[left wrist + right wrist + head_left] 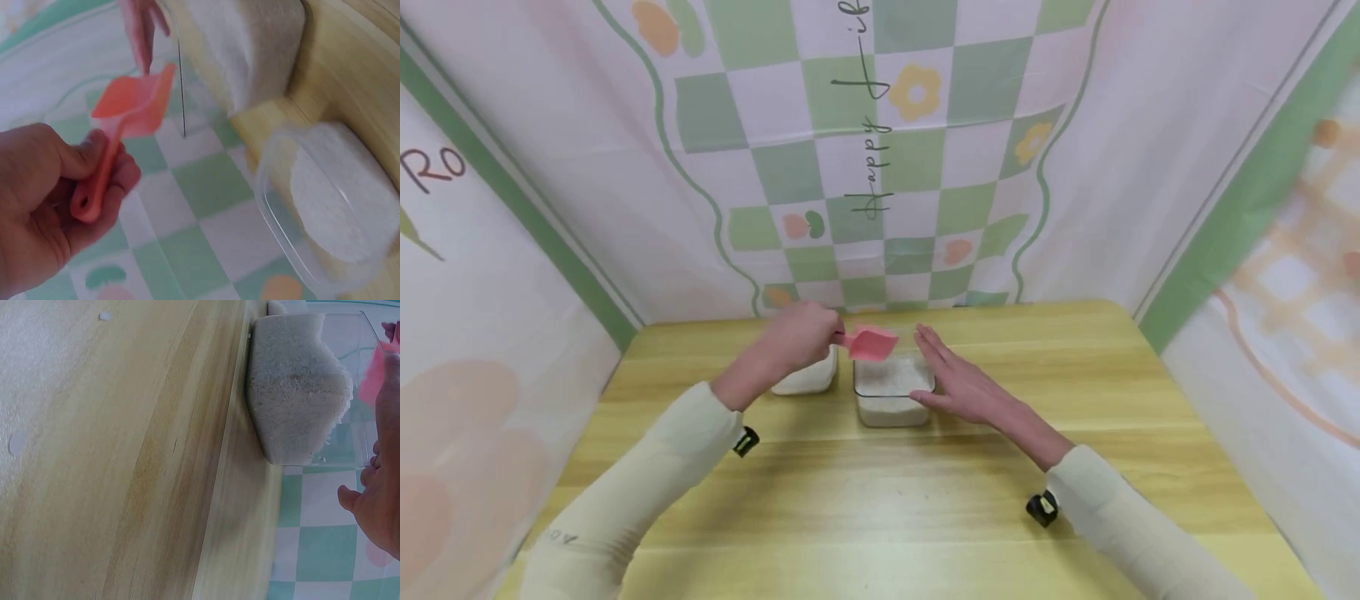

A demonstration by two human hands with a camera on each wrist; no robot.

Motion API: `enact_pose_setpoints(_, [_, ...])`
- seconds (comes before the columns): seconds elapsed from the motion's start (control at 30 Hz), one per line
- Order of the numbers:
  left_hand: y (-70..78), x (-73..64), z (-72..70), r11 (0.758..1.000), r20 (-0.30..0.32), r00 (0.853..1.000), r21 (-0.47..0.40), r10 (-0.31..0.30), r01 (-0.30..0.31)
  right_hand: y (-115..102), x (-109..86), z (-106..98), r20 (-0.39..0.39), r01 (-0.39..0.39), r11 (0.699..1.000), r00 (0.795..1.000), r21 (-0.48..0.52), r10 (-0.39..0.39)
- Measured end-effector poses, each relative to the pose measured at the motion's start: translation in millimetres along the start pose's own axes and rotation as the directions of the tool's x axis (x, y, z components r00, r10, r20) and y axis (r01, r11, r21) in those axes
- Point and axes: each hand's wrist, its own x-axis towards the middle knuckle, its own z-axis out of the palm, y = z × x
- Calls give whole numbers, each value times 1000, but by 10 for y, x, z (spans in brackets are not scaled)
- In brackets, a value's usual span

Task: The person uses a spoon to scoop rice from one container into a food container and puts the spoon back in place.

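A pink scoop (872,342) is held by its handle in my left hand (801,335), above a clear square container (893,410) of white rice. In the left wrist view, the thumb and fingers of that hand (53,200) curl round the scoop's handle (100,181); no rice shows in the scoop. My right hand (966,385) lies at the container's right side, fingers extended by its rim. The right wrist view shows the rice (300,387) heaped unevenly behind the clear wall. Whether the right fingers press the rim, I cannot tell.
A second clear container (275,206) with white contents stands left of the first, partly behind my left hand in the head view. Both rest on a wooden table (865,517). A checkered cloth (880,167) hangs behind the table's far edge.
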Motion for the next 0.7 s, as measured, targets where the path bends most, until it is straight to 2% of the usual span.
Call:
enact_pose_setpoints(0.17, [210, 225, 124, 988, 71, 997, 153, 20, -31, -7, 12, -2, 1, 2, 1000, 1000, 0, -2])
enact_pose_setpoints(0.33, [392, 441, 303, 955, 91, 992, 274, 90, -112, -6, 11, 6, 0, -6, 1000, 1000, 4, 6])
enact_pose_setpoints(0.4, [439, 524, 367, 945, 134, 985, 293, 113, -148, -12, 8, 13, -7, -4, 1000, 1000, 13, 4])
enact_pose_setpoints(0.47, [471, 613, 421, 939, 196, 973, 295, 120, -175, -10, 5, 19, -15, 2, 1000, 1000, 19, -2])
enact_pose_setpoints(0.57, [483, 730, 473, 950, 278, 954, 251, 116, -188, -9, 3, 30, -15, 2, 1000, 1000, 25, -2])
enact_pose_setpoints(0.7, [452, 828, 482, 974, 329, 937, 141, 120, -174, -1, 21, 19, -10, 1, 1000, 1000, 9, -1])
